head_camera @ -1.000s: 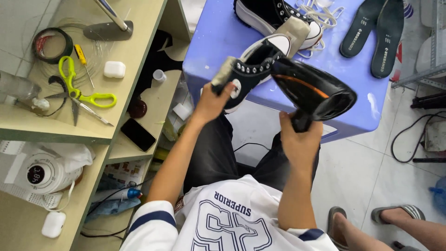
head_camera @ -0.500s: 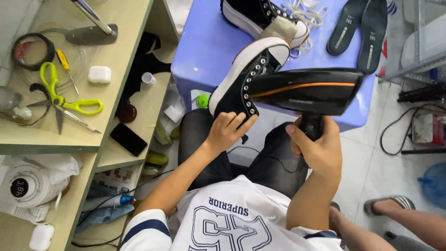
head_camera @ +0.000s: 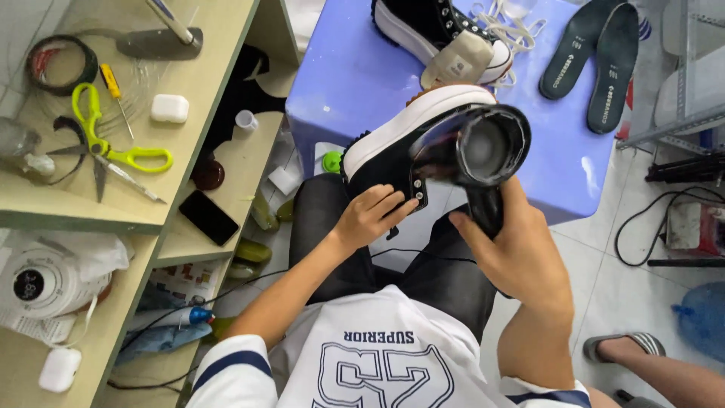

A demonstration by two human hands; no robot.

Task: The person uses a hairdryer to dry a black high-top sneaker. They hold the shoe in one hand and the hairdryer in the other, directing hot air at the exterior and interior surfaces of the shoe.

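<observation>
Holding a black high-top sneaker (head_camera: 393, 147) with a white sole over the lap, the left hand (head_camera: 370, 215) curls around its heel, while the right hand (head_camera: 513, 253) wraps tightly around a black hair dryer (head_camera: 472, 147) (barrel just beside the shoe), before a blue plastic stool (head_camera: 355, 75).

One head-worn camera looks steeply down, close over the lap, stool (head_camera: 355, 83) and shelves (head_camera: 226, 159).

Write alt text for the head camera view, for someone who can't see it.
Seen from above, a seated person's left hand holds a black high-top sneaker while the right hand points a black hair dryer at it. Beyond them, a blue plastic table holds a second sneaker and two dark insoles.
</observation>
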